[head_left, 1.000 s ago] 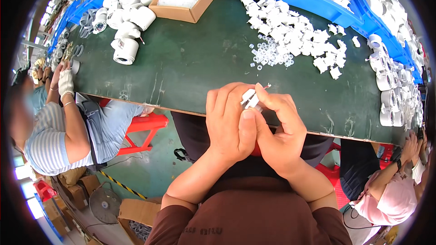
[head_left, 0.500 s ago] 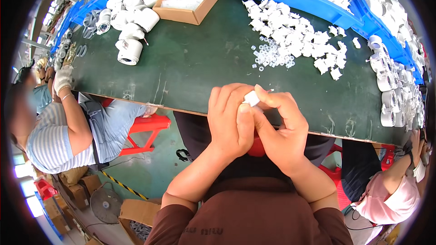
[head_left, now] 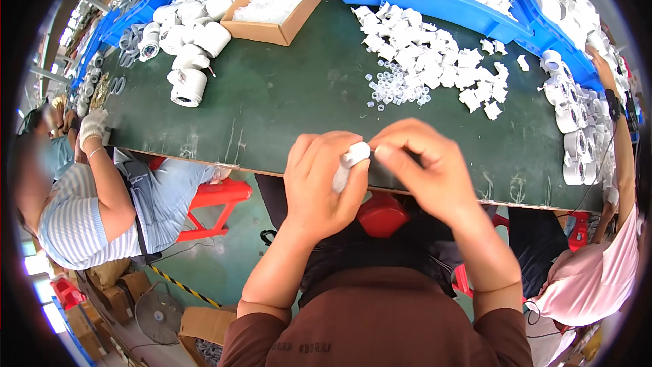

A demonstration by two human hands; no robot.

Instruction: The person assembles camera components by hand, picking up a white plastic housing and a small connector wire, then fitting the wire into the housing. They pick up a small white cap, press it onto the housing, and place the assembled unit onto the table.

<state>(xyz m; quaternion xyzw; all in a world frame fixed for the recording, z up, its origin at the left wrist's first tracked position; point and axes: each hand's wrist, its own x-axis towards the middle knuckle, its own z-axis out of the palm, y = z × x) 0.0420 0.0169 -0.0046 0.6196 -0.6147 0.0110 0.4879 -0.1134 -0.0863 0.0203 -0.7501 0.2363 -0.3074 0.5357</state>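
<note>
My left hand (head_left: 318, 180) grips a small white plastic part (head_left: 356, 154) between thumb and fingers, just over the table's near edge. A whitish piece shows below it, between thumb and palm. To the right, my right hand (head_left: 435, 173) is closed in a pinch, its fingertips close beside the part's end. Whatever those fingertips hold, if anything, is too small to make out. Beyond my hands on the green table (head_left: 285, 105) lie a heap of white plastic clips (head_left: 431, 54) and a cluster of small clear sleeves (head_left: 396, 87).
A cardboard box (head_left: 261, 32) of clear pieces and white cylindrical housings (head_left: 189, 88) are at the far left. Blue bins (head_left: 421, 3) with white parts line the far side. White round housings (head_left: 577, 166) stand at right. Co-workers sit at either side; one's arm (head_left: 621, 149) reaches toward the right bins.
My right hand has drawn slightly away, opening a gap beneath the hands. The white part is turned and shows a longer side. The right co-worker's arm has risen to the bins.
</note>
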